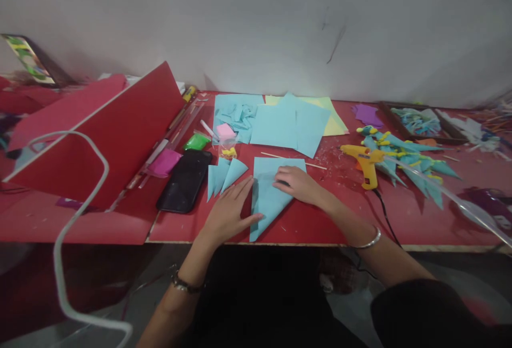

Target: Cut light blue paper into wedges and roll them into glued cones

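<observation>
A light blue paper sheet [272, 198] lies at the table's front edge, its lower right side folded so that it narrows to a point towards me. My left hand [230, 209] rests flat along its left side, fingers stretched and thumb on the paper near the point. On the right part of the sheet, my right hand [298, 183] has its fingers curled and pressed onto the paper by the fold; its fingertips are partly hidden. Several small blue paper cones [228, 174] lie just beyond my left fingers. A thin wooden stick [294, 160] lies along the sheet's far edge.
Blue sheets [276, 126] lie at the back. A yellow glue gun [366, 164] with a cord sits to the right, by finished blue cones with yellow trim [416, 158]. On the left are a black phone [186, 182], a red board [120, 140] and a white cable [60, 252].
</observation>
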The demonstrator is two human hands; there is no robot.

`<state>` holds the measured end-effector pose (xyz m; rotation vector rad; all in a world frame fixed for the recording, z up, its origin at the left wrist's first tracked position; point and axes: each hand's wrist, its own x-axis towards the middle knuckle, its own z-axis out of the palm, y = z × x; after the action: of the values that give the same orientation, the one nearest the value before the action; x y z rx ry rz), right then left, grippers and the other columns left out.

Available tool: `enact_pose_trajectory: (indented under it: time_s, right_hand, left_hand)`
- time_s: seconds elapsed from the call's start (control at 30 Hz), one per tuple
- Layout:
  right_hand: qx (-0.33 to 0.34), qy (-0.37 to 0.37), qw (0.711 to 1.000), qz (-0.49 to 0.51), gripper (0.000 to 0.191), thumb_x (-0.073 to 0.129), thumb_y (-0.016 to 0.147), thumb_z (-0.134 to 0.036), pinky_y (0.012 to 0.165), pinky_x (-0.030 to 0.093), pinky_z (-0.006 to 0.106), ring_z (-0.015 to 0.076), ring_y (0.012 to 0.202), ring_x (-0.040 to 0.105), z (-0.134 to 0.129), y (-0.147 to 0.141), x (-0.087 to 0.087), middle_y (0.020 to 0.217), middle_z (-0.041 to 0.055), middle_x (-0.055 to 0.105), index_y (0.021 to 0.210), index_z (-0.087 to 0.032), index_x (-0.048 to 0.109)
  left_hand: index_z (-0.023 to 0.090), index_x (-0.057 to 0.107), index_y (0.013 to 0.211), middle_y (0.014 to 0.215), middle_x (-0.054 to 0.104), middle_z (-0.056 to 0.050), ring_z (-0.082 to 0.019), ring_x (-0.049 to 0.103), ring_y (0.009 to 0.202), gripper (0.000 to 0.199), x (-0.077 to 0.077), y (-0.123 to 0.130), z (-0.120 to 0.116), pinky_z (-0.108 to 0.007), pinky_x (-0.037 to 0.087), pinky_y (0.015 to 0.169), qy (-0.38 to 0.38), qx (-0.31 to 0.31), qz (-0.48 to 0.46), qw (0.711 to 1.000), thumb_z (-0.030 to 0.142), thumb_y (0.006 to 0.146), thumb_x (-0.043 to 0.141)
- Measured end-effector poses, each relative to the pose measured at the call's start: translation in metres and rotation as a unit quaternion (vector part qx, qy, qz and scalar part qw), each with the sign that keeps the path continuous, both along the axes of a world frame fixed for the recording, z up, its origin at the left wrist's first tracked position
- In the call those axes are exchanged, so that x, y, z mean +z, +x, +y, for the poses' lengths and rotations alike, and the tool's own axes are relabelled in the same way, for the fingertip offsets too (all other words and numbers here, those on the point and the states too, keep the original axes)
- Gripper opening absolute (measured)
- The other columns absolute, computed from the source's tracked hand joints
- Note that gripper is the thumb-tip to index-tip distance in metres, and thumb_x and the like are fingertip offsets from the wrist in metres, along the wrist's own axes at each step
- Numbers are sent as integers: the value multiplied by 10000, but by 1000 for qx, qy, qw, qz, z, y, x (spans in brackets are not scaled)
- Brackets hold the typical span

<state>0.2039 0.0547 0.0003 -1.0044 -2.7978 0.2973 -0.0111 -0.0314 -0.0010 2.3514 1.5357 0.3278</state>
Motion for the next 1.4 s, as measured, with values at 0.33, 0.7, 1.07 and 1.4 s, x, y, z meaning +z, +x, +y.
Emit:
enact_pose_trajectory:
  time_s: [0.33, 0.7, 1.07, 1.4]
  right_hand:
    - [-38, 44, 998, -28, 241, 442, 878, -345, 634, 291, 275, 181, 754, 469, 3, -8, -6, 795, 56, 553, 794, -158, 568]
    - [-52, 66, 994, -62, 236, 406, 899, -330, 593, 273, 278, 183, 774, 499, 6, -16, -7, 813, 51, 573, 829, -169, 563]
    - [-76, 47, 996, -19, 265, 414, 889, -372, 591, 269, 265, 168, 735, 494, 8, -15, -12, 773, 37, 561, 764, -177, 542]
    - [-79, 33, 996, 6, 259, 423, 883, -369, 596, 272, 261, 166, 729, 484, 9, -14, -13, 756, 32, 548, 741, -179, 527]
  left_hand:
    - [170, 205, 1373, 1412, 326, -107, -250, 314, 1284, 792, -8, -2, 2, -390, 296, 1031, 28, -7, 14, 999, 545, 746, 512]
    - [150, 216, 1363, 1400, 341, -125, -261, 330, 1274, 827, -7, -2, 2, -398, 300, 1029, 27, -6, 18, 999, 566, 723, 534]
    - [189, 181, 1364, 1392, 329, -123, -262, 305, 1281, 832, -6, -2, -1, -412, 256, 1050, 58, -25, 16, 998, 537, 715, 567]
    - [191, 171, 1366, 1344, 363, -124, -263, 339, 1244, 821, -7, -3, -2, -395, 303, 1018, 58, -32, 9, 998, 541, 728, 550]
